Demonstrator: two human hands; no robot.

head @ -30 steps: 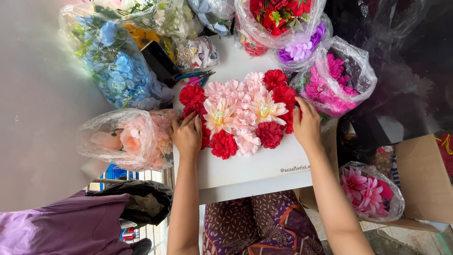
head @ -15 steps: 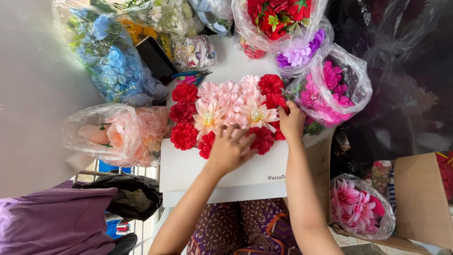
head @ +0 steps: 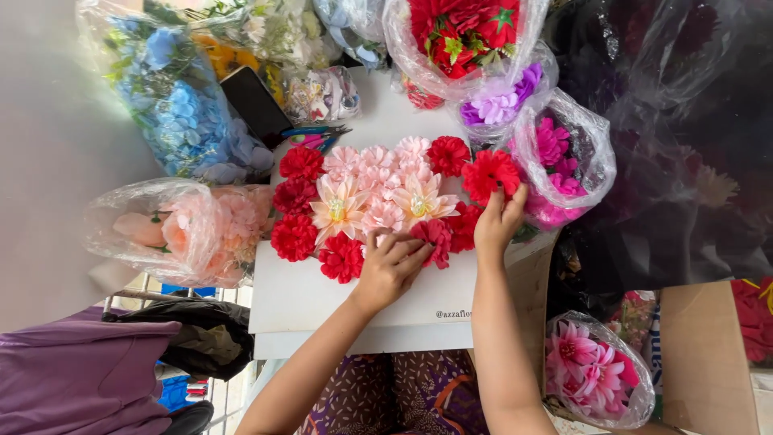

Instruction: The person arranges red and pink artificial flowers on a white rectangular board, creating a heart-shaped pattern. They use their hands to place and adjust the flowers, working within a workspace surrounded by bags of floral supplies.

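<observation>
Since a moment ago your left hand (head: 390, 266) slid right, pinching a red flower (head: 435, 238); right hand (head: 498, 221) grips another red bloom (head: 489, 172). Seat both snugly against neighbours.

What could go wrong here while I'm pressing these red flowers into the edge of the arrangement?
The left hand presses a red flower at the lower edge; pushing sideways might shift the pink flowers beside it. The right hand sits against the bag of magenta flowers crowding the white board, so the bag could snag or nudge a bloom.
</observation>
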